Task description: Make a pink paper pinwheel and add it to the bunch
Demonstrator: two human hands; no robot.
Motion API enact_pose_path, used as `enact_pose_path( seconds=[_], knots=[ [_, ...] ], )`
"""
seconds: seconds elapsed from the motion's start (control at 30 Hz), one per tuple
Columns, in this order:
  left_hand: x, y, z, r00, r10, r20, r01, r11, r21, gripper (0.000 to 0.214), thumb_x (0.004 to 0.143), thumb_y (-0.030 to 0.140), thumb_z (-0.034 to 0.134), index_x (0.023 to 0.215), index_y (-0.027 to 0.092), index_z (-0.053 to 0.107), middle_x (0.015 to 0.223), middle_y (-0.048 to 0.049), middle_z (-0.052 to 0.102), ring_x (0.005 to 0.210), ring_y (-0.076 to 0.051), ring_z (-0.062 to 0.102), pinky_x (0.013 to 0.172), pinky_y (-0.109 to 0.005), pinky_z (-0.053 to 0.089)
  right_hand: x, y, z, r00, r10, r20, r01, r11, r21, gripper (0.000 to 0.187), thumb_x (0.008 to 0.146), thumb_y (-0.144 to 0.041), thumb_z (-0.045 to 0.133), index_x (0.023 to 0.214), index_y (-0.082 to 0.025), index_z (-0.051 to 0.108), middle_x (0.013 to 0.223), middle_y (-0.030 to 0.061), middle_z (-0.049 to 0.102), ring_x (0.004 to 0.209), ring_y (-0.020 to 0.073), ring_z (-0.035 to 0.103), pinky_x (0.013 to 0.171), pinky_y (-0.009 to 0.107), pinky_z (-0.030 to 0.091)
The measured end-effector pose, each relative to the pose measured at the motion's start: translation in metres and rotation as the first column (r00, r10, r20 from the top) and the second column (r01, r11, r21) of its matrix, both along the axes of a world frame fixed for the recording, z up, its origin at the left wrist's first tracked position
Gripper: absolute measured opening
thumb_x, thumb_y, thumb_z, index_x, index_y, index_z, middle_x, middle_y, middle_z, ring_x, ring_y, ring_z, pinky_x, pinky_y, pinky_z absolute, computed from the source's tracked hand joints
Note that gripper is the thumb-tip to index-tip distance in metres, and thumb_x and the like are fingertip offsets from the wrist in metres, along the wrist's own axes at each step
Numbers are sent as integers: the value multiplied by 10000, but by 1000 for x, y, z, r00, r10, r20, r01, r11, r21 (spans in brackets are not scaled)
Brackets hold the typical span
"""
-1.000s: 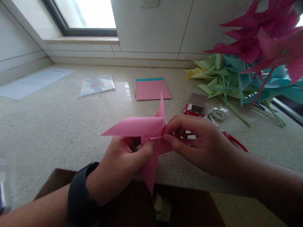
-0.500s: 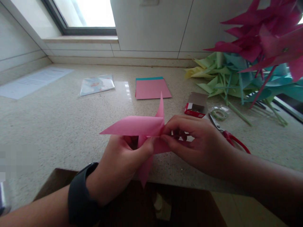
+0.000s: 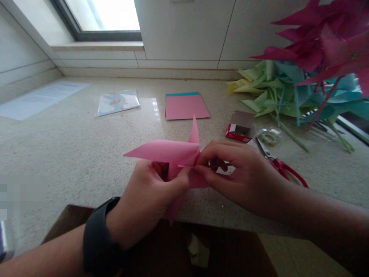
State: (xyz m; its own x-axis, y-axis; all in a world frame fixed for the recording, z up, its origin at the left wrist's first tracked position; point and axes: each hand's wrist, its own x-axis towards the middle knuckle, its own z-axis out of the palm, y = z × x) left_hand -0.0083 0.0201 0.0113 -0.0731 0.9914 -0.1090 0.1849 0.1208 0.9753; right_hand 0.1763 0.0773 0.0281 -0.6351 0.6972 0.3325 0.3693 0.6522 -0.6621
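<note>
A pink paper pinwheel with pointed, curled blades is held just over the counter's front edge. My left hand, with a dark band on its wrist, is closed on it from below left, the thumb pressed near its centre. My right hand pinches at the pinwheel's right side, thumb and forefinger close to the left thumb. A thin stick runs out of this pinch toward the right palm; where it meets the paper is hidden by the fingertips.
Red-handled scissors lie right of my right hand, beside a roll of tape and an open red box. Finished pinwheels pile up at the right. Behind stand stacked coloured paper squares, a clear packet and a printed sheet.
The pinwheel has tilted slightly, its left blade tip rising and its lower blade shifting a little left. Both hands keep their grip in nearly the same place.
</note>
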Motion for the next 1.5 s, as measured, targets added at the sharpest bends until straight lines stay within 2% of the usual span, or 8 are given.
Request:
enact_pose_path(
  seconds=[0.2, 0.37, 0.73, 1.13, 1.5],
  knots=[
    [1, 2, 0, 1000, 0, -8, 0, 1000, -21, 176, 807, 326, 703, 753, 165, 658, 636, 22, 597, 552, -99, 493, 487, -186, 399, 0, 1, -1, 1000, 6, 13, -6, 1000, 18, 61, 860, -141, 644, 835, -170, 692, 747, -6, 669, 648, 105, 568, 598, 225, 435],
    [3, 0, 0, 1000, 25, -15, -26, 999, -42, 233, 798, 326, 708, 674, 169, 589, 572, 41, 531, 506, -86, 427, 426, -175, 326, -1, 0, 1, 1000, 10, 20, -10, 1000, 29, 57, 822, -130, 655, 834, -173, 691, 750, -4, 676, 650, 111, 570, 600, 230, 437],
    [4, -2, -1, 998, 52, -35, -54, 998, -46, 299, 770, 353, 727, 610, 184, 539, 543, 43, 511, 485, -88, 415, 417, -195, 308, -5, -1, 0, 997, -75, 20, 76, 996, -43, 29, 787, -159, 694, 779, -187, 693, 715, -18, 670, 622, 108, 572, 568, 227, 437],
    [7, -1, 4, 995, 63, -78, -66, 997, -46, 340, 721, 322, 710, 526, 209, 455, 468, 57, 440, 414, -73, 349, 361, -188, 252, -7, -3, -1, 990, -128, 50, 130, 991, -28, 29, 769, -193, 723, 748, -201, 705, 673, -17, 674, 569, 112, 564, 537, 243, 416],
    [7, 1, 2, 990, 76, -122, -83, 995, -54, 318, 718, 365, 705, 559, 193, 490, 519, 44, 462, 469, -80, 369, 401, -192, 265, -9, -5, -2, 988, -151, 25, 151, 989, -7, 35, 750, -174, 731, 739, -197, 707, 665, -28, 673, 560, 101, 563, 537, 239, 420]
  ],
)
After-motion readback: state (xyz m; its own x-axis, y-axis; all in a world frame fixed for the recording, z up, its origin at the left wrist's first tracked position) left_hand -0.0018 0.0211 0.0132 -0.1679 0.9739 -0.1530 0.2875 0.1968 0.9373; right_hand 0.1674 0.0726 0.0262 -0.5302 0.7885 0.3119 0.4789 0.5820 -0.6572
